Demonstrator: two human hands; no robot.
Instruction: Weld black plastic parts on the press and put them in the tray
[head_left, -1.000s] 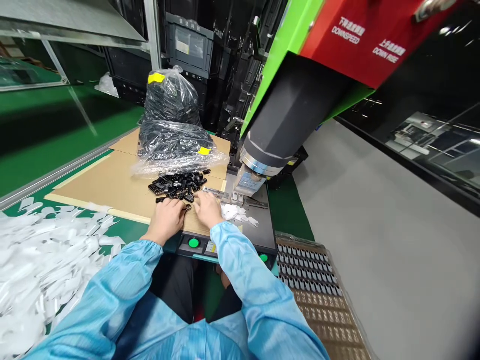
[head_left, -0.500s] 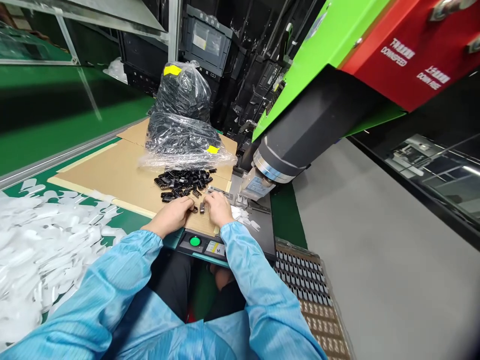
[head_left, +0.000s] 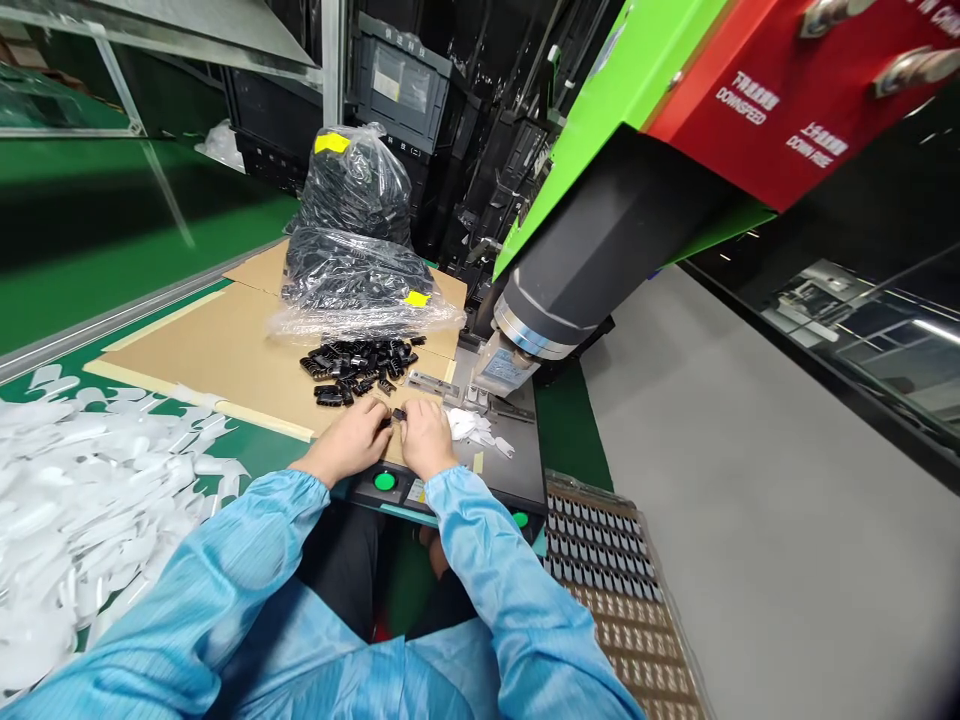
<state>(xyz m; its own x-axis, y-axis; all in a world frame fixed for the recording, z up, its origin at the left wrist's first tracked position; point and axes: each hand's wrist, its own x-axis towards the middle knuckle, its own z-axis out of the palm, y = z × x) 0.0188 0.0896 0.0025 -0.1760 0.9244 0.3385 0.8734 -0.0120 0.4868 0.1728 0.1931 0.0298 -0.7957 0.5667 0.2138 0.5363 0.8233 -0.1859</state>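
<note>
Both hands are close together over the cardboard near its front edge. The fingers of my right hand (head_left: 428, 438) are closed on a small black plastic part (head_left: 398, 414), which shows at their tips. My left hand (head_left: 351, 440) is closed just left of it, with a bit of dark material at its fingertips, mostly hidden by the fingers. Beyond the hands lies a loose pile of similar black plastic parts (head_left: 358, 366). To the right of my right hand, small white pieces (head_left: 480, 430) lie on the dark machine base (head_left: 517, 460).
A green and red machine (head_left: 585, 215) reaches down on the right, its metal head (head_left: 501, 365) above a fixture (head_left: 476, 397). Clear bags of black parts (head_left: 352, 270) stand behind. White pieces (head_left: 112, 500) cover the left side. A tray of parts (head_left: 607, 560) sits lower right.
My right hand has come down and left, toward my left hand. The black part that stood on the cardboard between the hands is now at my right fingertips. The view has shifted slightly.
</note>
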